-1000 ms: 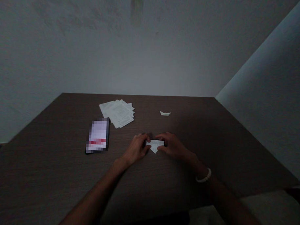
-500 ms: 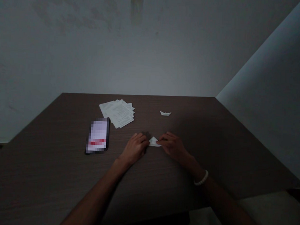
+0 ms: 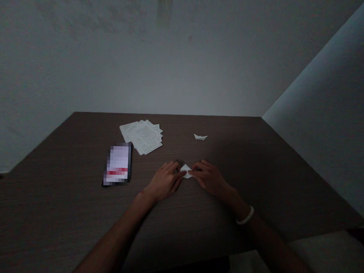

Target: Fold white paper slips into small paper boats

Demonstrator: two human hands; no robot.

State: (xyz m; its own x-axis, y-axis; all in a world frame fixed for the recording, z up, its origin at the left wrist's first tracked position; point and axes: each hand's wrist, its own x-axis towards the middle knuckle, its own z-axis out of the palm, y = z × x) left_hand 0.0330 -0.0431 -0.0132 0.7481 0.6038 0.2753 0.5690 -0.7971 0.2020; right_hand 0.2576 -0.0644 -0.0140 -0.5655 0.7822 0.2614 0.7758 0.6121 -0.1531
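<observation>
Tabletop: dark brown wood-look table [image 3: 78, 212], fine grain running crosswise, its far edge set against the wall.
Back wall: a pale grey wall [image 3: 217, 74], blotchy high on the left, with a yellowish-brown streak [image 3: 165, 8] coming down from the top.
Right side: a second wall [image 3: 329, 109] meets it at the table's far right corner.
Light: dim in here; a soft shadow lies across the table's right half.
Folded paper: a small white folded paper [image 3: 185, 168], pointed at the top, at the middle of the table between the two hands.
Left hand: the left hand [image 3: 165, 177] grips the paper's left side, thumb laid over it.
Right hand: the right hand [image 3: 209, 177] pinches the right side; a pale beaded bracelet [image 3: 245, 216] circles that wrist.
Paper boat: a little white boat [image 3: 200, 137] sits beyond the hands, slightly right.
Printed sheets: a fanned pile of sheets [image 3: 143, 137] lies back on the left.
Device: a dark-edged device [image 3: 118, 164] lies just in front of them, its face blurred into squares.
</observation>
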